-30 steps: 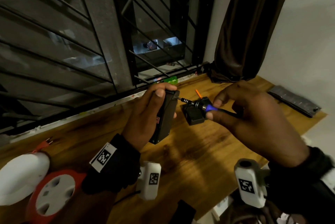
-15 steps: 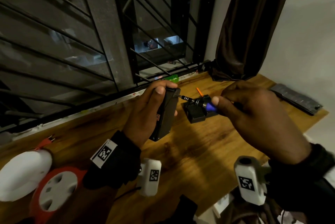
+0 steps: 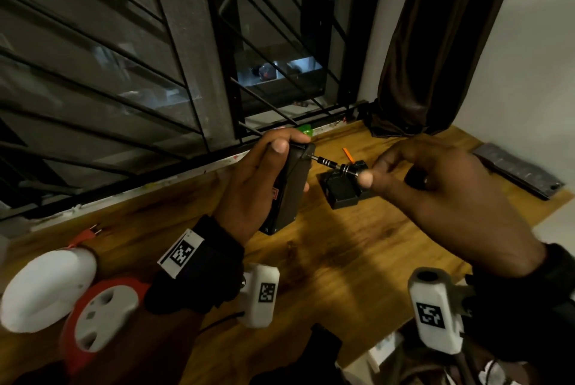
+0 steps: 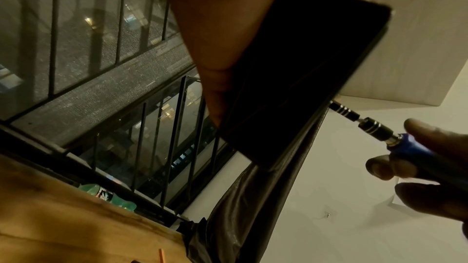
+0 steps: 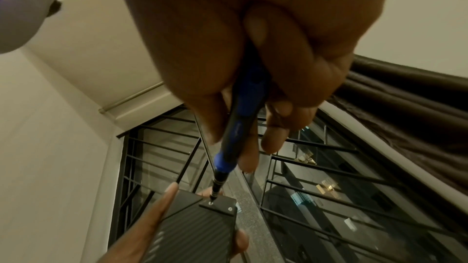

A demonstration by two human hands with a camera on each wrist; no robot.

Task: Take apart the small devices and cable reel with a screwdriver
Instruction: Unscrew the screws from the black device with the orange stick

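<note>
A: Mid-frame, head view. A slim black rectangular device (image 3: 291, 188) is held upright by the left hand (image 3: 252, 188), fingers wrapped round its back, thumb laid along the near edge. Its lower end is close to the brown wooden tabletop (image 3: 326, 260); contact cannot be told.

B: Noted. From the right wrist view a ribbed face and a flat end cap with two small screws (image 5: 229, 208) are seen on that device (image 5: 195, 227).

A: A screwdriver with a blue-and-black handle and ringed metal shaft (image 3: 337, 165) is pinched by the right hand (image 3: 451, 198), fingers curled round the handle. The tip is set into one screw at the device's top end.

B: Confirmed in the left wrist view: shaft (image 4: 367, 125) met by the device's edge (image 4: 298, 71), fingertips (image 4: 380, 167) closed on the blue collar.

A: Just right of the device, a small black boxy device (image 3: 342, 191) is seen lying on the wood, under the shaft. A thin orange stick (image 3: 348, 155) is seen behind it.

B: Lower left of the head view: a red cable reel with a white socket face (image 3: 102, 319), a white rounded casing (image 3: 46, 291) beside it and touching, a red plug (image 3: 85, 236) above.

A: A green plastic bottle (image 3: 304, 130) is partly hidden behind the left hand, at the barred window (image 3: 155, 57). A dark brown curtain (image 3: 435, 42) is hung upper right; a flat grey ridged strip (image 3: 516, 171) is lying at the table's far right edge.
</note>
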